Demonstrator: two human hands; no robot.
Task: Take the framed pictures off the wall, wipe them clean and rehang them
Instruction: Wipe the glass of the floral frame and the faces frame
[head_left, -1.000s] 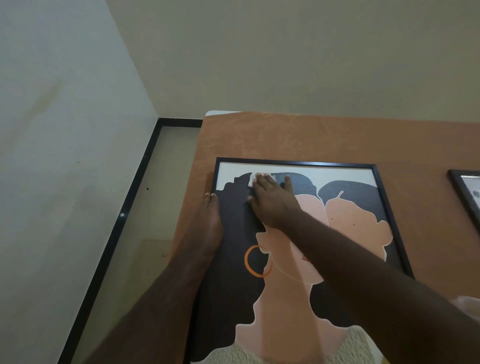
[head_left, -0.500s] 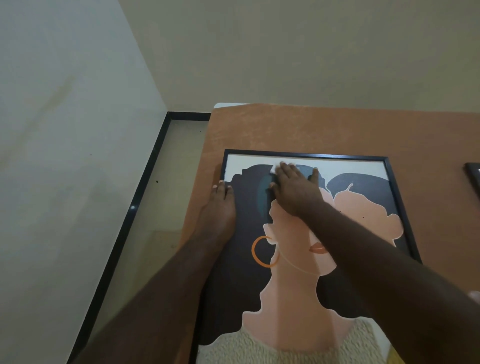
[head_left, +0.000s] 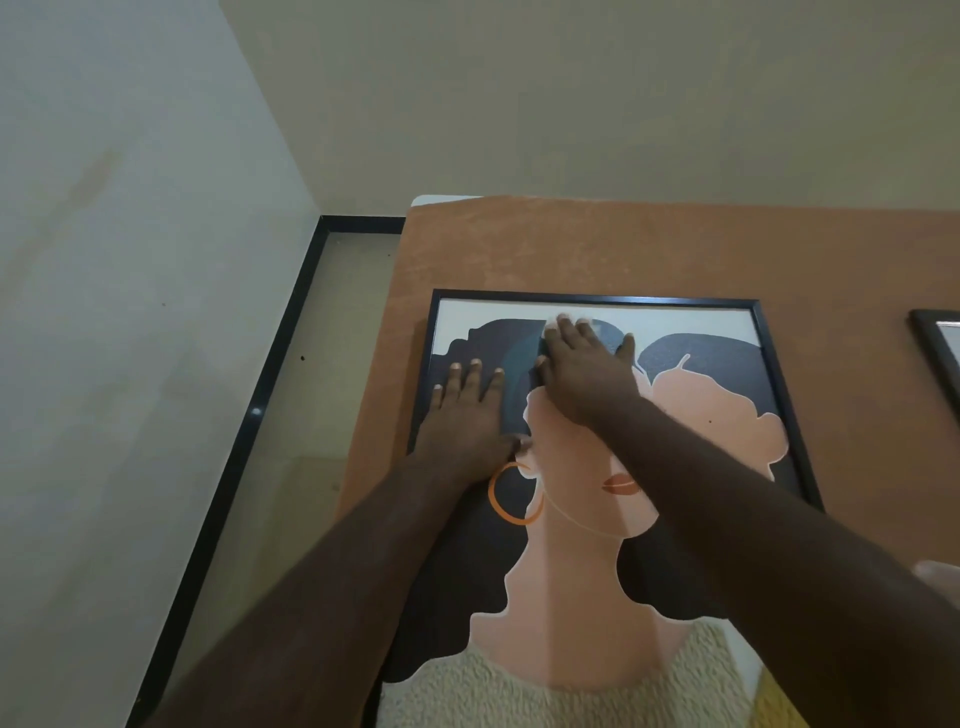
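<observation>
- Under both my hands lies the orange-brown table (head_left: 675, 244), pushed close to the cream wall (head_left: 571, 93) beyond my fingertips; the picture is off the wall and flat on it, so I judge the taking-down step done for this one.
- Beneath my palms is the framed picture (head_left: 701, 395), a black-framed print of two figures with dark hair. It reaches from just past my fingertips back toward my body and out of view.
- Well off to the right of my right hand, a second frame (head_left: 935, 353) lies on the same table, only its corner showing. I cannot tell whether it has been wiped.
- My left hand (head_left: 467, 415) lies flat with fingers straight and slightly spread, pressing the glass near the frame's left edge to steady it. It holds nothing.
- My right hand (head_left: 582, 374) lies flat just beside the left, nearer the top edge, fingers straight, pressing down a white cloth (head_left: 563, 318), of which only a sliver shows past my fingertips.
- My guess: wiping is under way at the upper left part of the glass, and most of the surface toward me may remain.
- Rehanging is not yet done for either frame.
</observation>
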